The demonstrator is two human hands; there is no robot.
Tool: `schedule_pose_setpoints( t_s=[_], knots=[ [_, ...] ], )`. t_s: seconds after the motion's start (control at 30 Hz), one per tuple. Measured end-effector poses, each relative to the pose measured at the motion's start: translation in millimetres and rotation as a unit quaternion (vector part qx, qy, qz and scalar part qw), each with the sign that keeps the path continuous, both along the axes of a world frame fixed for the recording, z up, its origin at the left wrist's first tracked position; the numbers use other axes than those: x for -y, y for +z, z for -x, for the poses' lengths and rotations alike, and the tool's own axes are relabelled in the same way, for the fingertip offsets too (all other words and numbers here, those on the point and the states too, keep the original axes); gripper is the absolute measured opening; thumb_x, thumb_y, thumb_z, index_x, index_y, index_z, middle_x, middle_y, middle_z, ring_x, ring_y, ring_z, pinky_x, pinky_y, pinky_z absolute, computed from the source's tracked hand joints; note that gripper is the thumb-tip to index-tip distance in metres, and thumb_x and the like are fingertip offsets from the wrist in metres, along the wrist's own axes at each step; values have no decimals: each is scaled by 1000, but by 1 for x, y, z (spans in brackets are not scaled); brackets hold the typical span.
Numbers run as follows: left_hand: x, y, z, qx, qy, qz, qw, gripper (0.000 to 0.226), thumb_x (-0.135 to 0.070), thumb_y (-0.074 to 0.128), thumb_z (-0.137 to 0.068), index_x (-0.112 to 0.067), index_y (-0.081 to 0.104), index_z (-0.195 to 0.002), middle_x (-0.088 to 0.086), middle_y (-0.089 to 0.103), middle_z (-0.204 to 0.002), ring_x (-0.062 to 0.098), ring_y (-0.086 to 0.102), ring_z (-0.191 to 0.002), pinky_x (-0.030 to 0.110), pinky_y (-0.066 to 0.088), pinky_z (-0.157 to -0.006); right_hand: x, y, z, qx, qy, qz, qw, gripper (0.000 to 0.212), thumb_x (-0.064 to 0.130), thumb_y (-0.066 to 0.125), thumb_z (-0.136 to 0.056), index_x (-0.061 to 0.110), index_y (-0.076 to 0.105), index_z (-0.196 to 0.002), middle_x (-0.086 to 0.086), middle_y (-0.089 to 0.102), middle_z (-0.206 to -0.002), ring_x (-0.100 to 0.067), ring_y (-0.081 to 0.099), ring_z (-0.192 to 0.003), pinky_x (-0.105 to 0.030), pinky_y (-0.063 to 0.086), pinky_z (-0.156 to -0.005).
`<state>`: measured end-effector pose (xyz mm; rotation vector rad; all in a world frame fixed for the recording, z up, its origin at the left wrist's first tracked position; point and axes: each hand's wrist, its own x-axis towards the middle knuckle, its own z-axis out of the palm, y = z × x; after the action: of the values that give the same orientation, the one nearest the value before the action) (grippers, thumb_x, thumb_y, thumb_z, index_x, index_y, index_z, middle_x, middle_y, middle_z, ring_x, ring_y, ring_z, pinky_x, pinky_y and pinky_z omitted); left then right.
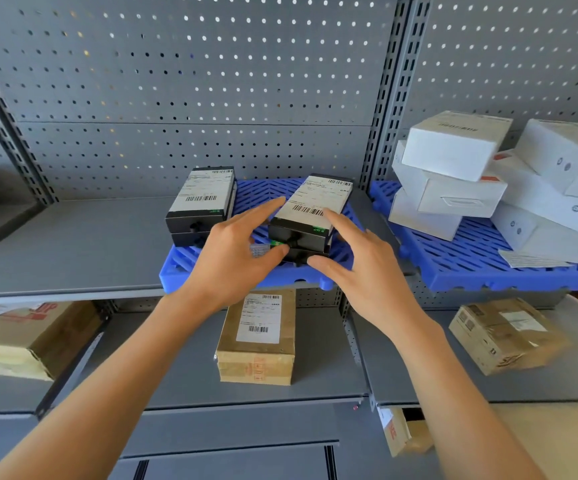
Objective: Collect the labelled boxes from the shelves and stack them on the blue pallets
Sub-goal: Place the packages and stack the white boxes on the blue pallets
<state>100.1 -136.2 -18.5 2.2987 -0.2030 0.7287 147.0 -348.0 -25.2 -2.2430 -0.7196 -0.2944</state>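
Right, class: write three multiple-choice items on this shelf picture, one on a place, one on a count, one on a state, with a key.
1. Where is the brown labelled box?
A. on the shelf below the pallet
B. on the pallet
C. on the white boxes

2. How many stacks of black labelled boxes stand on the middle blue pallet?
A. one
B. two
C. four

3. How are the hands?
A. fists
B. open, spread at the nearer stack
C. carrying a white box

Key: A, it lies under the pallet shelf; B, a left stack and a right stack; B, left hand and right hand have spread fingers.
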Motion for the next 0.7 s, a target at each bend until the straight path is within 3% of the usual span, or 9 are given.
schedule_pose_setpoints(
  t_s=[0.1,0.2,0.3,0.37,0.5,0.6,0.67,0.7],
  knots=[
    [-1,-2,1,-18,7,-13,1000,65,-26,78,-87,-35,51,-145,-17,64,-120,-17,53,-95,8,43,-88,3,-2,-2,-11,-8,-13,1000,70,45,68,-90,37,35,-152,12,57,-138,-25,47,-128,-50,40,-108],
    [-1,-5,2,-4,-5,-15,1000,56,-23,78,-87,-32,59,-140,-8,68,-123,-17,53,-97,8,43,-90,4,-3,-1,-14,-17,-19,1000,70,47,68,-90,38,36,-151,15,56,-136,-24,45,-128,-52,36,-111],
    [0,-7,2,5,-6,-12,1000,51,-20,78,-87,-29,64,-135,-7,70,-119,-11,56,-87,3,41,-84,5,-3,-1,-6,-31,-34,999,69,48,69,-88,36,40,-150,15,58,-134,-25,49,-126,-52,36,-111],
    [-1,-8,1,14,-6,-9,1000,51,-20,79,-86,-27,65,-134,-6,71,-119,-6,60,-87,8,46,-85,6,-3,1,0,-31,-49,998,67,47,71,-87,34,44,-147,17,59,-126,-26,52,-122,-53,40,-108],
    [-3,-11,-1,6,-2,4,1000,53,-26,78,-86,-30,62,-137,-3,72,-112,16,67,-85,33,56,-84,9,-2,2,-6,-23,-45,999,66,47,70,-87,34,46,-147,20,60,-122,-24,53,-121,-52,40,-109],
    [-2,-13,-1,1,9,12,1000,50,-29,77,-86,-33,63,-135,-2,72,-106,23,66,-73,39,57,-75,15,0,-3,-26,-3,-29,999,64,48,66,-89,38,43,-148,24,61,-118,-11,55,-116,-37,45,-103],
    [-3,-12,-1,1,6,18,1000,49,-29,76,-87,-33,64,-134,-2,73,-107,22,64,-66,39,58,-72,18,1,-6,-41,9,-12,999,62,42,64,-93,38,40,-150,24,60,-116,-3,55,-107,-23,46,-93],
    [-3,-12,0,2,7,18,1000,49,-29,76,-87,-33,64,-134,-2,73,-108,18,61,-60,38,57,-70,18,2,-7,-41,11,-2,999,62,41,62,-95,40,37,-151,20,61,-119,-3,54,-104,-22,45,-89]
  ],
)
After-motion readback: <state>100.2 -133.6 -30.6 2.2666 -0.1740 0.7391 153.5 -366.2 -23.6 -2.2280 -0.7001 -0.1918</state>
